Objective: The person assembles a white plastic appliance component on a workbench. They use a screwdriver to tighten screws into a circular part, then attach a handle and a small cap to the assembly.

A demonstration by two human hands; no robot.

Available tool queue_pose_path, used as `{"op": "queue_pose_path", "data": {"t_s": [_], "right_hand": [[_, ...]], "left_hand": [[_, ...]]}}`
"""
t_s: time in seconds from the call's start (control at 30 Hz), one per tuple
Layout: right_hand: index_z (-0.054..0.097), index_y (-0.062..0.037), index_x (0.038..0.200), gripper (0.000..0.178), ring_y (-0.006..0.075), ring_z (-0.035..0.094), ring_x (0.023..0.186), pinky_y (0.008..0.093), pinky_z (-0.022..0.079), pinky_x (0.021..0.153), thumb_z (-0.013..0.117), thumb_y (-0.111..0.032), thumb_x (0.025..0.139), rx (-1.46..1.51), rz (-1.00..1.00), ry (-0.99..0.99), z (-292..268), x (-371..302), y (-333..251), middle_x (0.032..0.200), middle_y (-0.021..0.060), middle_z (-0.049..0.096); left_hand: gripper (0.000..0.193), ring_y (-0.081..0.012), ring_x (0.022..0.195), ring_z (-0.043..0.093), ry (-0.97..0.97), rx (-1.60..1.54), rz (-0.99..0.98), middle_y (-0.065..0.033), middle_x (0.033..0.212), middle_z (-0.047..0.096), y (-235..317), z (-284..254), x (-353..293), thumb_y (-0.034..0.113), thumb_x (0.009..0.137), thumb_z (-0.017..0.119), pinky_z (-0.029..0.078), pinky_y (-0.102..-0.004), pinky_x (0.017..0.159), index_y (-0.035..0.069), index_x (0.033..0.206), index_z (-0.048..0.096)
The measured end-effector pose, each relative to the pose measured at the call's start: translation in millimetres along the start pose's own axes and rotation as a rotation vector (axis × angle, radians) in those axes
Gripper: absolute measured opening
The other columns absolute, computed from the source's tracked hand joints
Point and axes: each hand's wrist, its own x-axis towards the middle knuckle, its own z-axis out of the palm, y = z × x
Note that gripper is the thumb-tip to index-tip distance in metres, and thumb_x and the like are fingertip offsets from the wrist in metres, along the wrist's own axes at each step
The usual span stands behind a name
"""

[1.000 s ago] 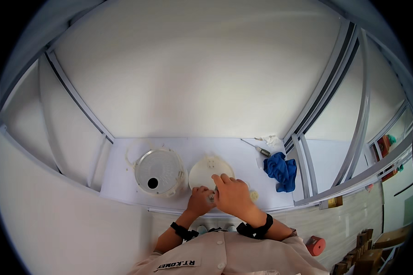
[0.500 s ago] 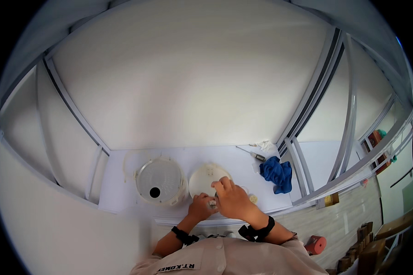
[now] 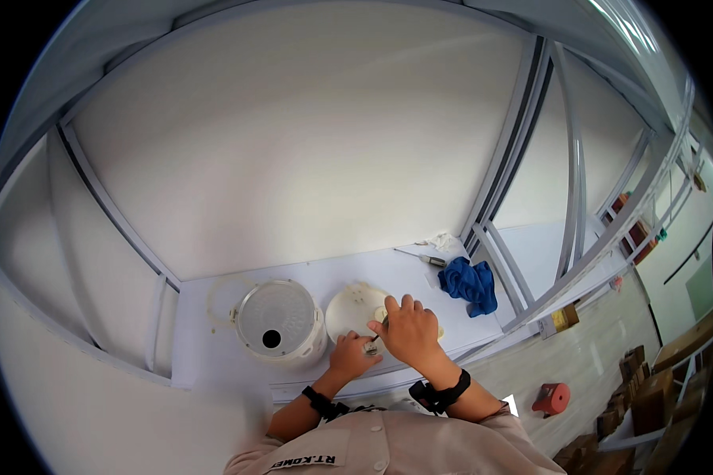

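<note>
Currently, hands close together, right of white drum (image 3: 287, 318): left hand (image 3: 352, 358) clasps small pale part (image 3: 371, 348), right hand (image 3: 413, 331) curls round thin dark tool (image 3: 378, 337), tip near part. Pale disc (image 3: 347, 313) just right of drum, partly covered by hands. Farther right of drum: screwdriver (image 3: 431, 260), blue cloth (image 3: 469, 285). Below drum, dark lettering (image 3: 303, 461) on beige shirt (image 3: 408, 443); any marks on drum too small to read.

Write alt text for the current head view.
A person's left hand holds a small part, the right hand a partly hidden dark tool angled toward it, at a white table. Beyond lies a pale disc; a white drum stands left, a blue cloth lies right.
</note>
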Motion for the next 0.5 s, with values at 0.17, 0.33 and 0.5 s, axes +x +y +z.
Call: {"op": "queue_pose_path", "data": {"t_s": [0.17, 0.33, 0.5], "right_hand": [[0.064, -0.008, 0.102, 0.022, 0.0333, 0.069, 0.08, 0.0453, 0.056, 0.074, 0.075, -0.018, 0.085, 0.24, -0.202, 0.04, 0.7, -14.2, 4.4, 0.102, 0.012, 0.06], [0.064, -0.0079, 0.099, 0.023, 0.0322, 0.07, 0.077, 0.0445, 0.056, 0.068, 0.078, -0.02, 0.084, 0.166, -0.151, -0.028, -3.5, -16.1, -2.2, 0.094, 0.0118, 0.06], [0.065, -0.0076, 0.096, 0.028, 0.032, 0.071, 0.075, 0.0436, 0.056, 0.062, 0.08, -0.028, 0.086, 0.058, 0.091, -0.216, -2.4, -7.2, -6.5, 0.092, 0.013, 0.061]], "left_hand": [[0.055, -0.0355, 0.118, 0.057, -0.001, 0.007, 0.001, -0.0086, 0.12, 0.064, 1.3, 3.8, 0.0, 0.045, 0.079, 0.085, 0.056, -0.0481, 0.095, 0.02, 0.126, 0.076], [0.055, -0.0341, 0.118, 0.057, -0.011, 0.01, 0.017, -0.0086, 0.119, 0.064, 6.5, -2.2, -4.6, 0.044, 0.079, 0.086, 0.057, -0.0474, 0.093, 0.02, 0.127, 0.076], [0.054, -0.0325, 0.113, 0.06, 0.012, 0.057, 0.03, -0.0078, 0.114, 0.065, 13.2, -0.5, -0.8, 0.042, 0.077, 0.087, 0.058, -0.0472, 0.089, 0.02, 0.125, 0.076]]}}
